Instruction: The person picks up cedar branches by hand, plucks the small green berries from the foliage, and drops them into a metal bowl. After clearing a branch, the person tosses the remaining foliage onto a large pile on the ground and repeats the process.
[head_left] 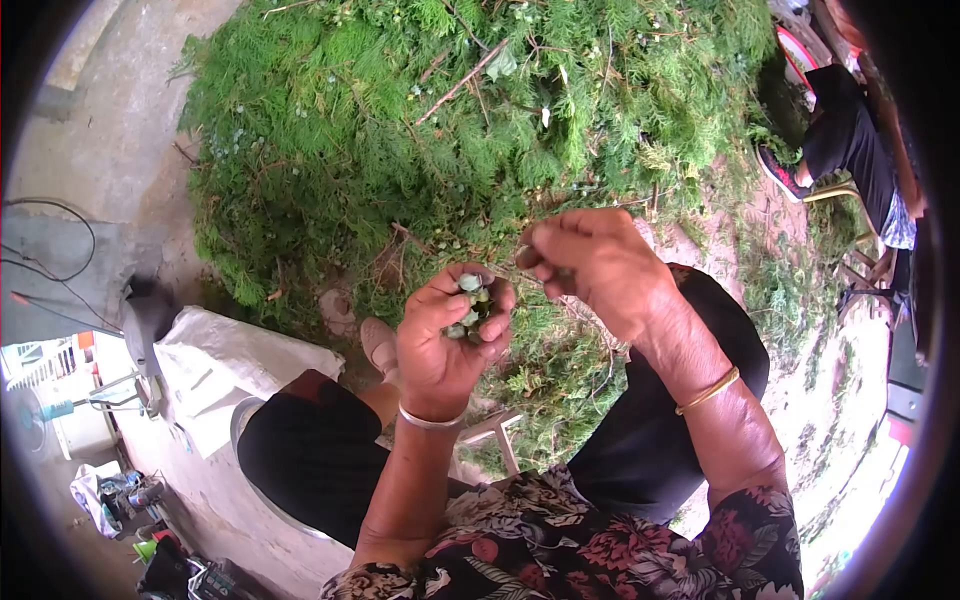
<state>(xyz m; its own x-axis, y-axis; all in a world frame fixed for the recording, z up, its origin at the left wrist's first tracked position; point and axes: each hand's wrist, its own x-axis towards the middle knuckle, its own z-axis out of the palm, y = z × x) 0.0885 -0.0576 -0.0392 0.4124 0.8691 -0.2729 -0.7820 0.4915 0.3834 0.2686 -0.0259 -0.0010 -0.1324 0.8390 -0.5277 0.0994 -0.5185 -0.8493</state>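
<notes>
Several small pale green cones (469,284) lie in the palm of my left hand (440,335), with its fingers curled round them. To the right and a little higher, my right hand (595,262) is closed in a pinch, thumb against fingers; what it holds, if anything, is too small to make out. The two hands are apart. Beyond them spreads a big heap of green conifer branches (400,130), with brown twigs and pale cones among the foliage.
A white sack (235,360) lies at the left by my knee. Cables (60,270) run along the left edge. A small wooden frame (492,430) stands between my legs. Another person's leg and shoe (785,175) show at the upper right. A fan (25,420) is at the far left.
</notes>
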